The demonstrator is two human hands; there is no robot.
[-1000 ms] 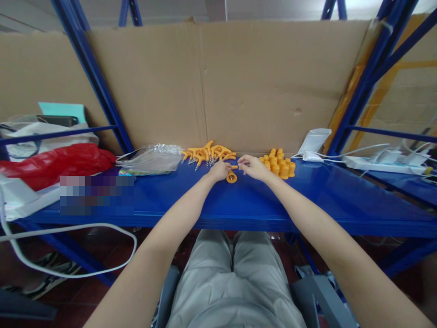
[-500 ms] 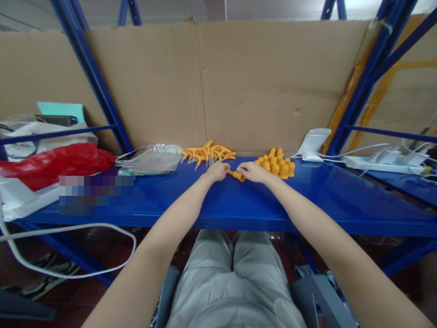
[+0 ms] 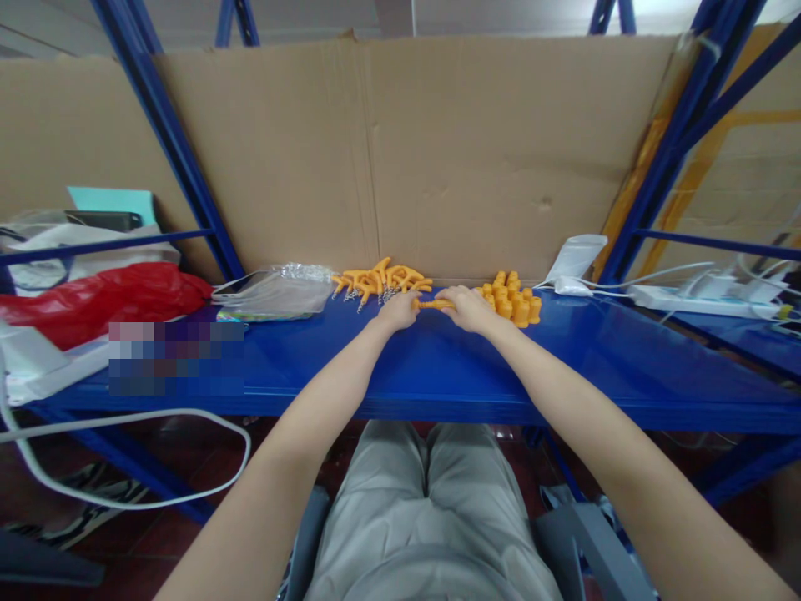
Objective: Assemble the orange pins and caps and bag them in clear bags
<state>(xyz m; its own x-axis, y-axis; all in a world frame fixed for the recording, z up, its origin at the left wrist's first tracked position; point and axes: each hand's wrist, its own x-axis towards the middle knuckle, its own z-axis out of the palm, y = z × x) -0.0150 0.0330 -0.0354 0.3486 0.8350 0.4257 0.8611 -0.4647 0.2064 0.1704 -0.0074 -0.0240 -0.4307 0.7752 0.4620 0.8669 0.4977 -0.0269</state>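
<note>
Shelf point(image 3: 438, 376) — orange piece point(image 3: 433, 304) between fingers point(image 3: 449, 298)

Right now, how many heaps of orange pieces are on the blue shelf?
2: a heap of pronged pieces behind the left hand, a cluster of caps beside the right hand. Both hands hold one loose orange piece.

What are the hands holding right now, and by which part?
One small orange piece, held between them: the left hand grips its left end, the right hand its right end.
</note>
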